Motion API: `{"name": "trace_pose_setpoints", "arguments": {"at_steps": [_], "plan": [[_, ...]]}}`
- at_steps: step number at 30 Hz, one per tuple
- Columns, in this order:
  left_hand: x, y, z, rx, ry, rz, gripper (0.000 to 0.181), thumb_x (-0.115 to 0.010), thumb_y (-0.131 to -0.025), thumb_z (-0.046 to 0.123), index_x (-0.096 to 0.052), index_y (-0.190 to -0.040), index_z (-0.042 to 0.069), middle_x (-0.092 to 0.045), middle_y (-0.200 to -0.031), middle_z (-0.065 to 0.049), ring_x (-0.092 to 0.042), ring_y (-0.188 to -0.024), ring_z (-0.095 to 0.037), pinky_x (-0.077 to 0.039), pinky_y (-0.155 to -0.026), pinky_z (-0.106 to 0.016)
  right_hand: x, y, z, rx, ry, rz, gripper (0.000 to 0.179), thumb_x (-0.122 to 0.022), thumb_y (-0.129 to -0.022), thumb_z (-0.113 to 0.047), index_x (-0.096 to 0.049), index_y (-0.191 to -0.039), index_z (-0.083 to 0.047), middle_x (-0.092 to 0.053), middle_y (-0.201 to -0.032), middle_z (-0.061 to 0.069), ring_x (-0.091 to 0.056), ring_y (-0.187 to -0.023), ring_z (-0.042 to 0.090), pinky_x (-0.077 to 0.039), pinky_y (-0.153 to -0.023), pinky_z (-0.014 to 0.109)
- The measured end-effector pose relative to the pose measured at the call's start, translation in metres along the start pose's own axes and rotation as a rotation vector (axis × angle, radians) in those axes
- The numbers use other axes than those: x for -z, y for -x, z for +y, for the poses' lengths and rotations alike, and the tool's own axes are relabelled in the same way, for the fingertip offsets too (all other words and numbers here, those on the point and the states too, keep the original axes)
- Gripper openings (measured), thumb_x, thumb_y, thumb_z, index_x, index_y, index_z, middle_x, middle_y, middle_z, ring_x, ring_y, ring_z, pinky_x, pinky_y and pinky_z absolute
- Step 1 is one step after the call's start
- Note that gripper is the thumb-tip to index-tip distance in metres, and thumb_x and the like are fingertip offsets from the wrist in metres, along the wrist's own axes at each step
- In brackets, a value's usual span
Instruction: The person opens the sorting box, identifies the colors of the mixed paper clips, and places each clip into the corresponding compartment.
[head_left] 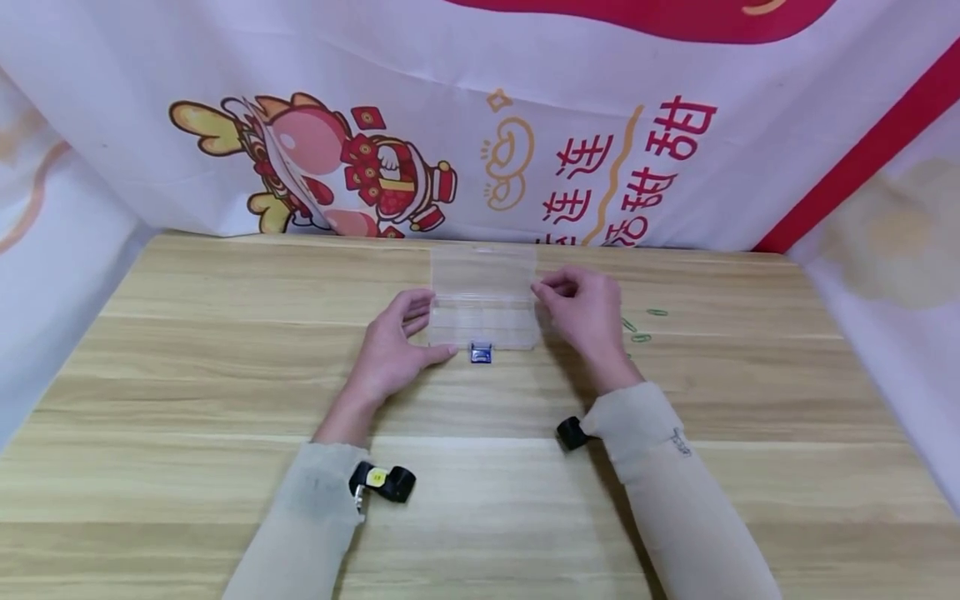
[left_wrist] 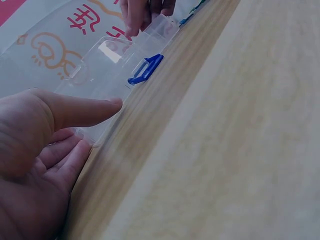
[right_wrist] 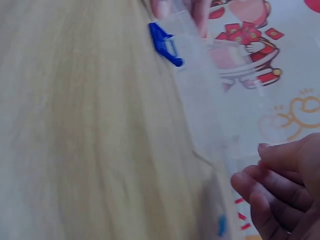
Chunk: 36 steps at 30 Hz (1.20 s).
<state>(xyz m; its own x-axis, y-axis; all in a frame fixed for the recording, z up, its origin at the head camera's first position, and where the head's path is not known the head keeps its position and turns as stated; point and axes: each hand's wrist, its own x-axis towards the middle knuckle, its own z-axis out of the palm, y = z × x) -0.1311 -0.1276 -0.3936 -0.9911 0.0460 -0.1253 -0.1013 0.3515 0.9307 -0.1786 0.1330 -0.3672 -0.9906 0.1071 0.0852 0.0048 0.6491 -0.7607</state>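
Note:
A clear plastic compartment box (head_left: 483, 323) stands on the table, its transparent lid (head_left: 483, 273) raised toward the back. A blue latch (head_left: 481, 353) sits at the front edge. My left hand (head_left: 393, 343) holds the box's left end, thumb along the front and fingers at the side. At the lid's right edge is my right hand (head_left: 583, 310), its fingers loosely bent. In the right wrist view a gap shows between thumb and fingers (right_wrist: 242, 182); whether they touch the lid is unclear. Several green paper clips (head_left: 657, 312) lie right of that hand.
The wood-grain table (head_left: 480, 500) reaches to a white printed cloth (head_left: 480, 125) hanging behind the box. More cloth (head_left: 900, 208) hangs at the sides. Black wrist cameras (head_left: 390, 483) are strapped over the sleeves.

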Motion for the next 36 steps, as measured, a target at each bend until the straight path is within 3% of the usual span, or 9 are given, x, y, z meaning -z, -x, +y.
{"name": "trace_pose_setpoints", "arguments": {"at_steps": [5,12,18,27,36], "plan": [[0.0,-0.002,-0.002,0.007,-0.006,-0.002,0.085,-0.091,-0.085,0.007,-0.048,-0.158,0.014,-0.052,-0.163,-0.013,-0.054,-0.15,-0.032,-0.049,-0.125,-0.041,0.024,0.012,0.009,-0.037,-0.027,-0.012,0.019,-0.078,-0.1,-0.027,-0.081,-0.111,-0.013,-0.079,-0.105,0.007,-0.07,-0.093,0.021,-0.06,-0.077,0.028],[-0.001,-0.002,-0.001,0.008,-0.022,0.012,0.086,-0.092,-0.084,0.006,-0.049,-0.158,0.014,-0.054,-0.16,-0.013,-0.057,-0.147,-0.034,-0.051,-0.124,-0.044,0.059,0.037,0.033,-0.155,-0.094,-0.05,0.024,-0.078,-0.1,-0.036,-0.079,-0.115,-0.016,-0.077,-0.111,0.005,-0.07,-0.096,0.022,-0.063,-0.071,0.026],[-0.002,-0.003,0.0,-0.006,-0.005,0.025,0.086,-0.092,-0.083,0.002,-0.049,-0.157,0.011,-0.056,-0.154,-0.014,-0.059,-0.143,-0.034,-0.052,-0.122,-0.043,0.072,0.047,0.056,-0.245,-0.124,-0.036,0.028,-0.077,-0.101,-0.039,-0.078,-0.119,-0.018,-0.077,-0.112,0.005,-0.07,-0.093,0.019,-0.063,-0.071,0.025],[-0.004,0.0,-0.002,0.0,0.001,0.016,0.084,-0.091,-0.084,0.003,-0.049,-0.157,0.012,-0.057,-0.151,-0.014,-0.059,-0.141,-0.033,-0.052,-0.122,-0.044,0.07,0.05,0.08,-0.239,-0.141,0.04,0.026,-0.08,-0.099,-0.034,-0.08,-0.118,-0.016,-0.075,-0.105,-0.001,-0.067,-0.088,0.012,-0.061,-0.069,0.019],[-0.004,0.001,-0.002,-0.019,-0.002,0.022,0.084,-0.09,-0.084,0.002,-0.049,-0.157,0.01,-0.058,-0.151,-0.015,-0.06,-0.141,-0.033,-0.052,-0.122,-0.044,0.064,0.05,0.085,-0.102,0.055,0.045,0.024,-0.081,-0.098,-0.031,-0.083,-0.112,-0.012,-0.075,-0.105,0.01,-0.062,-0.092,0.019,-0.049,-0.073,0.017]]}}
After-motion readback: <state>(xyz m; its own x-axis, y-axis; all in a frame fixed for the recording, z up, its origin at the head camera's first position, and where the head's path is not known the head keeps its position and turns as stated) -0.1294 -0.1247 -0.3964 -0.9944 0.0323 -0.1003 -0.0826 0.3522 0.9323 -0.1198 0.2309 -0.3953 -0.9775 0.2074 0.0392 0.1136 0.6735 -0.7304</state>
